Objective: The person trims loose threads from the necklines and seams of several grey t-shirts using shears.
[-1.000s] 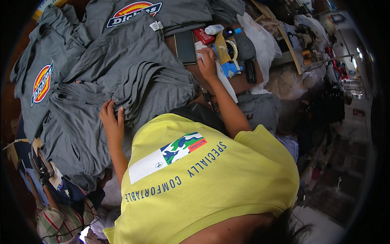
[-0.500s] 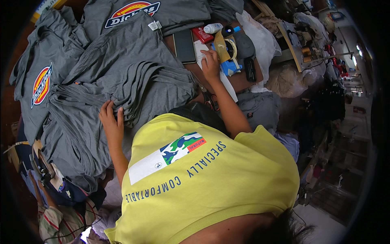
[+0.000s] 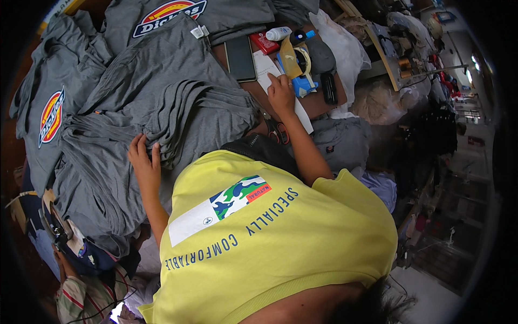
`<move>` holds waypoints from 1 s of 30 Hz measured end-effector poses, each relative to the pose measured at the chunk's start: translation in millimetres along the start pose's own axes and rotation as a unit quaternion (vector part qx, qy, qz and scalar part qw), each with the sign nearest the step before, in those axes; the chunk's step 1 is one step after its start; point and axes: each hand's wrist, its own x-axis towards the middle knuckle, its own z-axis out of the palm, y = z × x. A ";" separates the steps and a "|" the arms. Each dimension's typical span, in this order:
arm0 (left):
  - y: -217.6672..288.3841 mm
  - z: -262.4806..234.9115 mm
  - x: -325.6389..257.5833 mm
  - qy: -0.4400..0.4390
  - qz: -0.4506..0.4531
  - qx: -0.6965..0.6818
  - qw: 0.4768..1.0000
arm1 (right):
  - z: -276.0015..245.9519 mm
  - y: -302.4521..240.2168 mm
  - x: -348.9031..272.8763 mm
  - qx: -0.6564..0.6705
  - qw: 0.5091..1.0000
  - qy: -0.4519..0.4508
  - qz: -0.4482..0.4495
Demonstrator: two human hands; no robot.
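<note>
My left hand lies on a heap of grey T-shirts, its thumb and fingers apart on the folded layers. My right hand rests on a long white paper slip, index finger stretched out and the other fingers slightly bent; nothing shows in its grasp. Part of the slip is hidden under that hand. Just left of it is a dark phone. A blue tape dispenser with a tan piece on it stands to the right. Scissors lie close to my right forearm.
Beyond the phone are a red box and a white bottle. A black case sits at the brown table's right side, beside clear plastic. At lower left, another person's striped sleeve shows.
My right hand has drawn slightly nearer to me along the slip, uncovering more of its far part. My left hand stays on the T-shirts. The whole view has shifted a little.
</note>
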 end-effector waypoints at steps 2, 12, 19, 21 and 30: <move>0.9 -0.4 0.0 0.000 -0.001 0.002 1.000 | 0.3 0.0 -0.1 0.000 1.000 -0.005 0.001; 0.7 0.7 -0.8 0.004 -0.003 0.004 1.000 | 2.6 1.6 -1.0 -0.024 0.999 -0.037 0.006; 0.1 0.3 -0.9 0.003 -0.001 0.004 1.000 | 4.9 0.2 0.0 -0.056 0.998 -0.042 0.009; 0.1 0.0 -0.9 0.004 0.000 0.004 1.000 | 5.1 0.3 0.4 -0.058 0.997 -0.044 0.006; -1.0 -0.2 -0.8 0.005 0.005 0.003 1.000 | 5.1 -1.4 1.1 -0.065 0.996 -0.064 0.020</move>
